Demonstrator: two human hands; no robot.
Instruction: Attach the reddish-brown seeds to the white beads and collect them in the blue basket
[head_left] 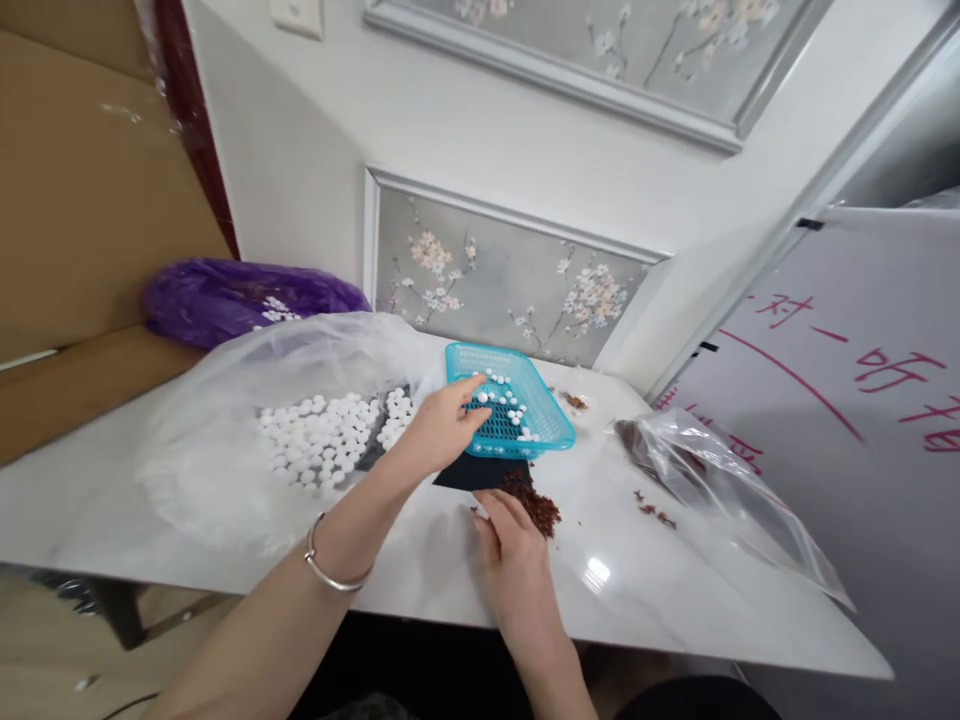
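Note:
My left hand (442, 425), with a silver bangle on the wrist, reaches over the near left side of a blue plastic basket (555, 405). Its thumb and fingers are apart. Small white balls (517, 412) lie scattered inside the basket, one of them close to my fingertips. Lower down, my right hand (517, 550) rests at the left edge of a pile of reddish-brown dried pieces (536, 505). Those fingers are bent and close together; whatever they hold, if anything, is hidden. A black sheet (472, 472) lies between the basket and my right hand.
On the left a large clear plastic bag (202, 450) holds many white balls (319, 435). Behind it sit a purple bag (195, 295) and a cardboard box (82, 180). A clear bag with brown contents (697, 450) lies right, near brown bits (656, 512) on the white table (622, 620).

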